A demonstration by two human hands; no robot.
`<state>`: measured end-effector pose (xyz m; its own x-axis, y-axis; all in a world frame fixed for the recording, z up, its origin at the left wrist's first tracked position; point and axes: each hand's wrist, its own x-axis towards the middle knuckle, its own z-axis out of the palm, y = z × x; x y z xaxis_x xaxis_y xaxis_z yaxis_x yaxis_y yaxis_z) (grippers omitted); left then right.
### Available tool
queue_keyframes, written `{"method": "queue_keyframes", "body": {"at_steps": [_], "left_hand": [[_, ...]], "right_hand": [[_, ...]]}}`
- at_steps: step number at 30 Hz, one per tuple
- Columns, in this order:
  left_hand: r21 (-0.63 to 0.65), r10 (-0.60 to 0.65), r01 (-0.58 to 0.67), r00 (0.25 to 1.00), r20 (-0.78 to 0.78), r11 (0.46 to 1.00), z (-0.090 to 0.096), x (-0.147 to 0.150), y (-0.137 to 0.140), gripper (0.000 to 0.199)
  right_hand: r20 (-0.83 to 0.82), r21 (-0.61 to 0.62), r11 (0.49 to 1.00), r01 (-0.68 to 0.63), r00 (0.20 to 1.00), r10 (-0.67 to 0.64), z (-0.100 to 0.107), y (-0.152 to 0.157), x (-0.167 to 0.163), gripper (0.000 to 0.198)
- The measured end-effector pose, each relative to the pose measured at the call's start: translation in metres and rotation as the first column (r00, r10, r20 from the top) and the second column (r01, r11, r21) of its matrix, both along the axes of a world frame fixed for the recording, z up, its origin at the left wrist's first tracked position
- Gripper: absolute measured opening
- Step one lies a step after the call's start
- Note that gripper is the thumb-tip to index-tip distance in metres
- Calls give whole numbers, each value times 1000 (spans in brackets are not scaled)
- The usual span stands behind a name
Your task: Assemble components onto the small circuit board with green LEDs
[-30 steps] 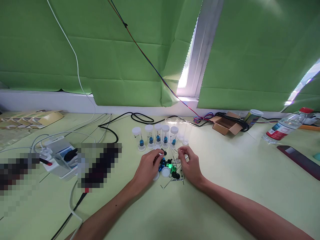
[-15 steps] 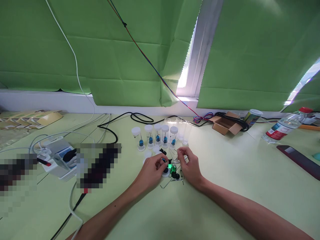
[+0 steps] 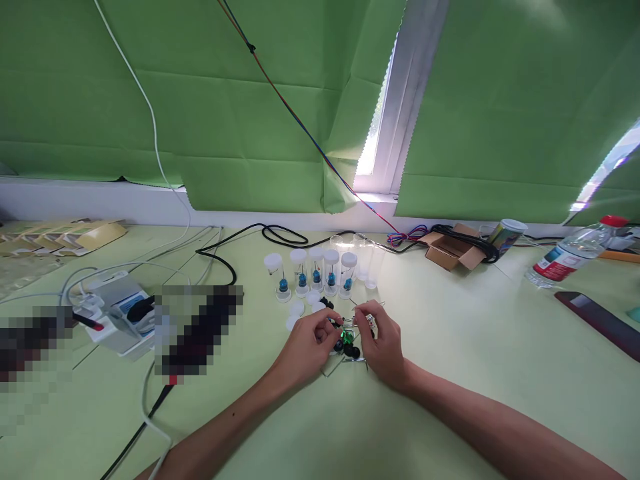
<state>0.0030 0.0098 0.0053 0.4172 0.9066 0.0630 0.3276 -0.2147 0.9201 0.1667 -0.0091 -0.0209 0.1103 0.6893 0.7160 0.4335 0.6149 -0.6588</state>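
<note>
My left hand [image 3: 311, 341] is closed, thumb and fingers pinched at the left side of a small heap of parts; what they hold is too small to make out. Across the heap, my right hand [image 3: 384, 339] pinches a thin bent metal wire [image 3: 354, 303] that sticks out past its fingertips. Between the hands lie a translucent green piece [image 3: 347, 337], black round parts [image 3: 352, 351] and several thin metal rods. Just behind them stand several clear tubes with white caps [image 3: 301, 275], each with a blue piece inside. Loose white caps [image 3: 297, 309] lie left of the heap.
At the back right are an open cardboard box [image 3: 453, 255], a can [image 3: 507, 237], a water bottle [image 3: 575, 257] and a dark phone-like slab [image 3: 597, 320]. On the left stands a white power strip [image 3: 117, 313] with cables. A black cable [image 3: 283, 233] runs along the back.
My left hand has shifted slightly right over the heap, closer to my right hand. The bright green glow by its fingertips no longer shows. My right hand has turned slightly and lowered.
</note>
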Motion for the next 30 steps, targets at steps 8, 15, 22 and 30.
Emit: {"method": "queue_keyframes", "body": {"at_steps": [8, 15, 22, 30], "left_hand": [[-16, 1, 0, 1000, 27, 1000, 1, 6, -11, 21], [-8, 5, -5, 1000, 16, 1000, 2, 9, -15, 20], [-20, 15, -14, 1000, 22, 1000, 4, 11, -17, 20], [-9, 3, -3, 1000, 11, 1000, 2, 11, -18, 23]], "right_hand": [[-44, -8, 1000, -19, 999, 19, 2, -9, -10, 11], [-43, -7, 999, -33, 999, 33, 4, -11, -13, 11], [-60, -12, 998, -57, 997, 56, 2, -13, -13, 12], [-53, -36, 998, -57, 997, 55, 2, -13, -15, 11]]}}
